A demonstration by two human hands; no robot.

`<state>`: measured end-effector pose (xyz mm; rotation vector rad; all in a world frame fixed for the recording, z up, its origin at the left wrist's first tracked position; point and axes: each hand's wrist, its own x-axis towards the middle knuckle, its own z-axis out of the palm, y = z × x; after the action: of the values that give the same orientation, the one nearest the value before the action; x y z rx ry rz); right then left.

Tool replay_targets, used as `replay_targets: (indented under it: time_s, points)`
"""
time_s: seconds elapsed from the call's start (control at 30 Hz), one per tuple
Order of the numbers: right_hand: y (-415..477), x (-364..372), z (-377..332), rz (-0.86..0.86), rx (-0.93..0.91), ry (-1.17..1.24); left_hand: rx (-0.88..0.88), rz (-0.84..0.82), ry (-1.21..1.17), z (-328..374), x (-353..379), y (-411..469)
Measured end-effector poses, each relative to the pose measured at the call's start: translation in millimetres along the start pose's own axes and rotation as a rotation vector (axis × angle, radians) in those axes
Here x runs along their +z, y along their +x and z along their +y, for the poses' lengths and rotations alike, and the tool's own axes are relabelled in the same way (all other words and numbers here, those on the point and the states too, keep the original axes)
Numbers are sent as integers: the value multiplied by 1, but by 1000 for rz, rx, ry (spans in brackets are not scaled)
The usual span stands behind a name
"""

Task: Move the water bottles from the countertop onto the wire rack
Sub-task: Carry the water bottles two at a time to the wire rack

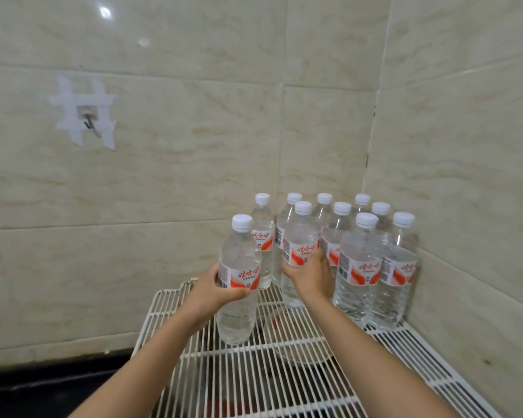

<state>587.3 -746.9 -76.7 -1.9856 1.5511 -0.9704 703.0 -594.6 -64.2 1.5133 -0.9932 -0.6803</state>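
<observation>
A white wire rack (254,384) fills the lower middle of the head view, set into a tiled corner. Several clear water bottles with white caps and red-and-white labels stand on it in the far right corner; the nearest one (358,267) is upright. My left hand (215,289) is wrapped around the label of another water bottle (239,279), upright, its base at the rack. My right hand (310,274) grips the middle of a bottle in the group (299,239), which stands among the others.
Beige marble-look tiled walls (163,176) close in behind and on the right. A taped wall hook (86,116) is on the left wall. A dark countertop (49,384) runs left of the rack. Something round and pale (296,336) shows under the rack wires.
</observation>
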Motion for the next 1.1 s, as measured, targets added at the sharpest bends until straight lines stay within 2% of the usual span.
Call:
replay_targets:
  time_s: [0.2, 0.37, 0.5, 0.8, 1.1]
  points:
    - [-36, -13, 41, -124, -159, -45, 3, 41, -30, -3, 3, 15]
    - [-42, -30, 56, -188, -130, 146, 4, -29, -54, 2, 21, 50]
    - [-41, -25, 61, -214, -175, 69, 17, -74, -14, 2, 42, 80]
    - [-36, -21, 65, -229, -164, 140, 9, 13, -93, -2, 43, 90]
    - [-41, -24, 62, -265, -224, 102, -6, 89, 89, 1, 50, 67]
